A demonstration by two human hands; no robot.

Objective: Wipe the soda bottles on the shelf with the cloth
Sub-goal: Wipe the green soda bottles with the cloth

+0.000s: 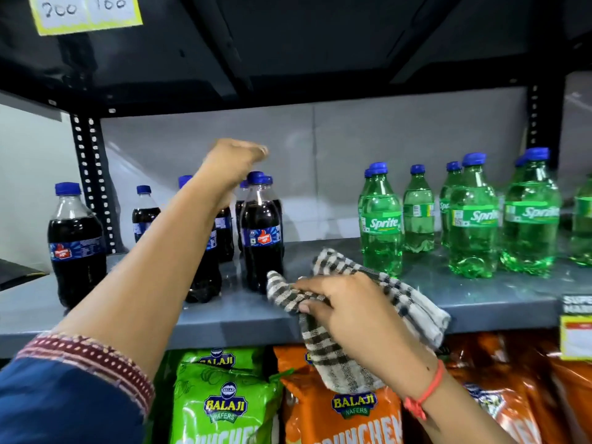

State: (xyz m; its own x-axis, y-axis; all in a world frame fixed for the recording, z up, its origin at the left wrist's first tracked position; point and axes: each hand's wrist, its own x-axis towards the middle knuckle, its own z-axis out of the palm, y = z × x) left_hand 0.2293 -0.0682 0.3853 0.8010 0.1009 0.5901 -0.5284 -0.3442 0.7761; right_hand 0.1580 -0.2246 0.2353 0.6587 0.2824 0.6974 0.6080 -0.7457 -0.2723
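Several dark cola bottles (262,232) with blue caps stand at the left of the grey shelf (480,302). Several green Sprite bottles (382,219) stand at its right. My left hand (232,161) reaches over the cola bottles, palm down and fingers loosely bent, just above their caps, with nothing visible in it. My forearm crosses in front of one cola bottle (205,283). My right hand (349,312) grips a black-and-white checked cloth (416,310) at the shelf's front edge. Part of the cloth lies on the shelf and part hangs below.
A black perforated upright (93,181) stands behind the left cola bottles, with another at the right. A dark shelf hangs overhead with a yellow price tag (86,11). Green (224,405) and orange (349,415) snack bags fill the shelf below. A price label (576,328) sticks out at the right.
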